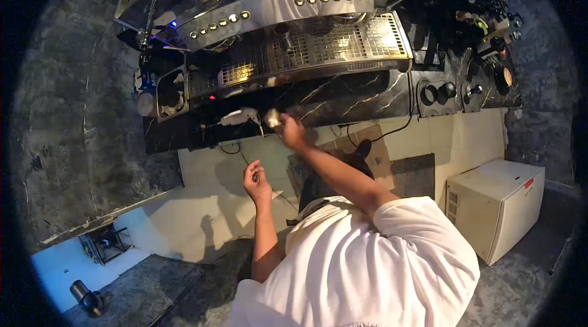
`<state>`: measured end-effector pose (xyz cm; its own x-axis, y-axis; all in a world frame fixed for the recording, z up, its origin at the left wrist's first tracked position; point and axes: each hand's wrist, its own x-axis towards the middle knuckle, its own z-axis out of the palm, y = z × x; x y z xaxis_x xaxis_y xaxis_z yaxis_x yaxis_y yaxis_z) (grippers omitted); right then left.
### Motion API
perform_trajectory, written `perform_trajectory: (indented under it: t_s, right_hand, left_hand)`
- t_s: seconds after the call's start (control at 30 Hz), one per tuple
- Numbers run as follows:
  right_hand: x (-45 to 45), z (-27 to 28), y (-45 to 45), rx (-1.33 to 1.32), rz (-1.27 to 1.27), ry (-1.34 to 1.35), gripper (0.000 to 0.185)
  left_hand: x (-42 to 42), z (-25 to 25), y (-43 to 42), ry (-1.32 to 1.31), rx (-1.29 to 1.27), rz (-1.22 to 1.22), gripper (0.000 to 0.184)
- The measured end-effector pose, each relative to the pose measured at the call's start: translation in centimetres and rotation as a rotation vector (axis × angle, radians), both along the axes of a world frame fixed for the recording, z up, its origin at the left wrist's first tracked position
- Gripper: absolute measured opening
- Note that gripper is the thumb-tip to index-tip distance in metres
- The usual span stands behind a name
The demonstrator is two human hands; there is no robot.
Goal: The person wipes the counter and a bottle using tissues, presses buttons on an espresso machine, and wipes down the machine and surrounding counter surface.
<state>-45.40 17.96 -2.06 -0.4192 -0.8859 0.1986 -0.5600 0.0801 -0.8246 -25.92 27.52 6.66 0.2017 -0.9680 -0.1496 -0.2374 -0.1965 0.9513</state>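
Observation:
My right hand (293,133) is closed on a small shiny metal cup (273,118), blurred, over the front edge of the black marble counter (324,97). Just left of the cup, a white object (239,117) with a cord-like strip lies at the counter edge; its kind is unclear. My left hand (257,185) is lower, in front of the counter, with its fingers curled round something small and dark that I cannot make out. Behind the hands stands a wide metal espresso machine (275,8) with a slotted drip tray (331,45); a metal cup (283,36) stands on that tray.
A rectangular metal bin (171,94) is at the counter's left. Round black tools (436,93) and a tamper (473,91) sit in holders at the right. A white box-like appliance (496,207) stands on the floor at right. A cable (392,134) hangs off the counter.

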Motion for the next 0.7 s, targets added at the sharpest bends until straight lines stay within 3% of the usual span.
perform_trajectory:
  t_s: [0.17, 0.3, 0.33, 0.4, 0.43, 0.5, 0.67, 0.7]
  right_hand:
    - [-2.5, 3.2, 2.9, 0.262, 0.397, -0.552, 0.018]
    - [-12.4, 4.7, 7.1, 0.163, 0.119, -0.738, 0.021]
    - [-15.1, 3.1, 7.7, 0.108, -0.040, -0.674, 0.019]
    - [-20.3, 5.4, 9.4, 0.139, -0.241, -0.214, 0.024]
    - [-21.6, 3.9, 9.9, 0.076, -0.473, -0.034, 0.023]
    - [-23.8, 1.9, 11.0, 0.047, -0.603, 0.190, 0.022]
    - [-19.4, -1.0, 11.2, 0.051, -0.551, 0.137, 0.024]
    - [-17.8, 0.7, 10.6, 0.184, -0.482, -0.107, 0.021]
  left_hand:
    - [-0.1, 0.4, 0.4, 0.019, -0.050, 0.069, 0.027]
    - [-0.3, -0.2, 0.3, 0.014, -0.009, 0.029, 0.027]
    - [-0.4, -0.4, 0.2, 0.010, 0.007, 0.018, 0.028]
    - [-0.9, -0.2, 0.1, 0.021, 0.024, -0.004, 0.028]
    - [-1.2, 0.1, 0.0, 0.025, 0.035, -0.013, 0.028]
    - [-1.6, 0.6, -0.8, 0.026, 0.051, -0.047, 0.028]
    - [-4.7, 0.7, -2.0, 0.107, 0.009, -0.009, 0.027]
    - [-5.3, 0.5, -1.9, 0.110, 0.015, -0.032, 0.027]
